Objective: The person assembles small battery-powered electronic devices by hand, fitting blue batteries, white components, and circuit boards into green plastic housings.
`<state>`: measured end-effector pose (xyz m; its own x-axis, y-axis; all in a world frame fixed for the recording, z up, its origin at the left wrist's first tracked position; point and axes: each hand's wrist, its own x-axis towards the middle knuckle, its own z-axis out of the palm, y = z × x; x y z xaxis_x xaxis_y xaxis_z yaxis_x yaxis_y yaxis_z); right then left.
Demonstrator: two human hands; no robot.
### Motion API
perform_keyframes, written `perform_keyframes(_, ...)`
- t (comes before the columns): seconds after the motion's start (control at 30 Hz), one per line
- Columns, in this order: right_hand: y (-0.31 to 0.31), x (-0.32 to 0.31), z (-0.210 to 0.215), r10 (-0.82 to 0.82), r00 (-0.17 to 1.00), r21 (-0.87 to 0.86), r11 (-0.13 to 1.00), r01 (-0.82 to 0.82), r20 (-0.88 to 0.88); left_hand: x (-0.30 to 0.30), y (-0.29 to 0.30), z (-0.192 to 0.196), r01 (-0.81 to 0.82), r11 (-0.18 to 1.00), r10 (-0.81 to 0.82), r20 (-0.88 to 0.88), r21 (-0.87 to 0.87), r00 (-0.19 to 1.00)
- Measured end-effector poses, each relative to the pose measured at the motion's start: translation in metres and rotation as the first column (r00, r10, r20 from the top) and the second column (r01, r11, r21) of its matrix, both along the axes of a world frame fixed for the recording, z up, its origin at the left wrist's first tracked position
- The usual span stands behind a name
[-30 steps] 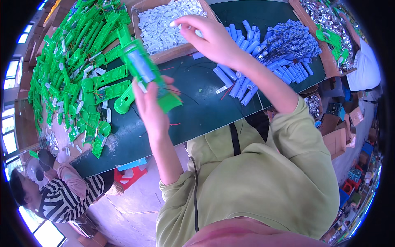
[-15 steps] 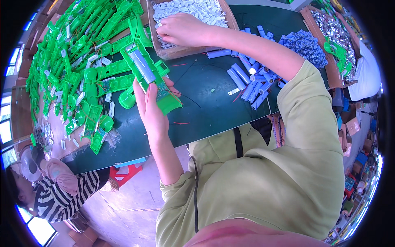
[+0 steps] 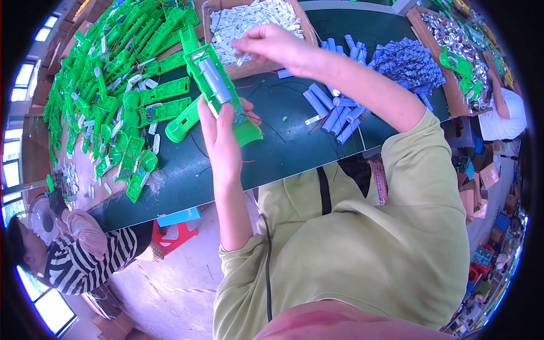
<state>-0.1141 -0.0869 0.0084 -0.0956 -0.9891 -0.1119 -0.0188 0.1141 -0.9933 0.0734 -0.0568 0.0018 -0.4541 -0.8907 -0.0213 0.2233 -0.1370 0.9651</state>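
My left hand (image 3: 225,144) is closed around the lower part of a long green plastic housing (image 3: 195,54), tilted above the table. A blue cylindrical battery (image 3: 215,79) lies in its hollow, with thin wires near my fingers. My right hand (image 3: 275,44) is raised over the near side of a cardboard box (image 3: 310,33) filled with small white plastic parts (image 3: 255,22). Its fingertips pinch a small whitish part (image 3: 242,56), partly hidden by the fingers and just right of the housing.
Green housings (image 3: 116,68) with wires and white pieces are heaped at left. Loose blue batteries (image 3: 340,116) and a wired battery pile (image 3: 408,65) lie at right, beside a box of shiny metal parts (image 3: 447,37). Co-workers sit at left (image 3: 85,255) and far right (image 3: 504,116).
My right hand has drawn back from among the white parts, now lifted with one in its fingertips. The housing in my left hand has shifted slightly right in the view.
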Motion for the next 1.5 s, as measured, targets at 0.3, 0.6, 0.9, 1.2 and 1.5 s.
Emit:
perform_keyframes(0.3,0.05,0.022,0.006,0.094,0.892,-0.235,0.972,0.015,0.443,-0.02,0.014,0.028,-0.007,1.0,0.006,-0.124,-0.006,0.992)
perform_keyframes(0.6,0.067,0.031,0.006,-0.003,0.901,-0.294,0.945,0.145,0.434,-0.025,0.028,0.033,0.054,0.998,-0.056,-0.068,-0.037,0.996)
perform_keyframes(0.9,0.076,0.026,0.006,0.145,0.723,-0.25,0.967,0.04,0.675,-0.022,0.025,0.038,-0.017,1.0,0.019,-0.117,0.016,0.993)
perform_keyframes(1.2,0.07,0.035,0.008,0.095,0.866,-0.309,0.949,0.071,0.491,-0.019,0.023,0.037,0.017,1.0,-0.014,-0.116,0.021,0.993)
perform_keyframes(1.5,0.058,0.028,0.0,0.274,0.683,-0.282,0.954,-0.103,0.677,-0.012,0.019,0.035,0.078,0.995,-0.062,-0.225,0.062,0.972)
